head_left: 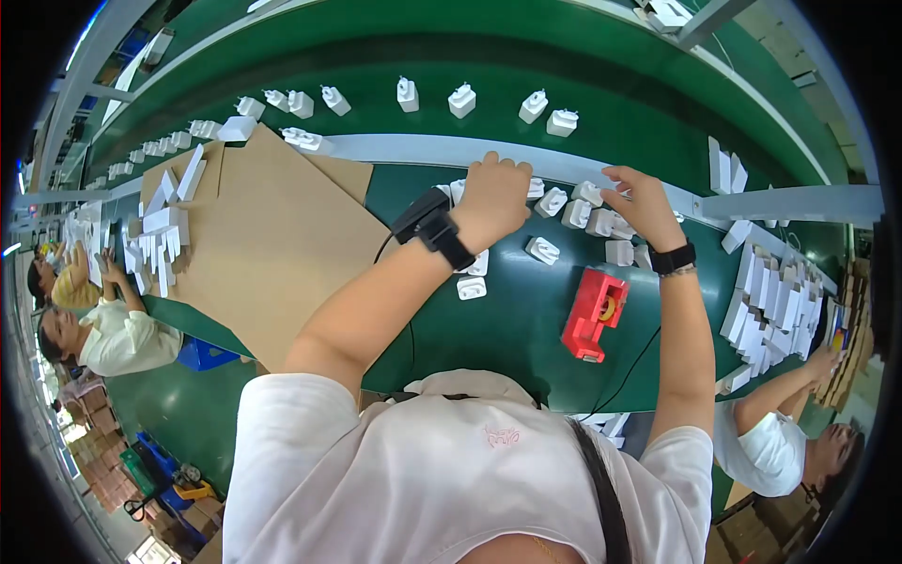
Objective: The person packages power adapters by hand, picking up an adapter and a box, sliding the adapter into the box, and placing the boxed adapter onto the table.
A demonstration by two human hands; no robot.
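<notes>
Over the bench's far edge, my left hand [495,195] has its fingers curled downward, hiding whatever is beneath them. My right hand [645,205] reaches in beside a cluster of white plug chargers, thumb and index finger curved and apart. A white charger [588,194] lies right by its fingertips; I see no grip on it. Several more white chargers [577,214] crowd between the two hands. One loose charger [542,250] lies nearer me, and another [472,288] sits below my left wrist.
A red tape dispenser [595,315] stands on the green bench before me. Brown cardboard [291,244] covers the left side. Spaced white chargers [461,101] stand on the green belt beyond a grey rail [413,148]. White boxes [770,301] pile at right, near a co-worker [775,446].
</notes>
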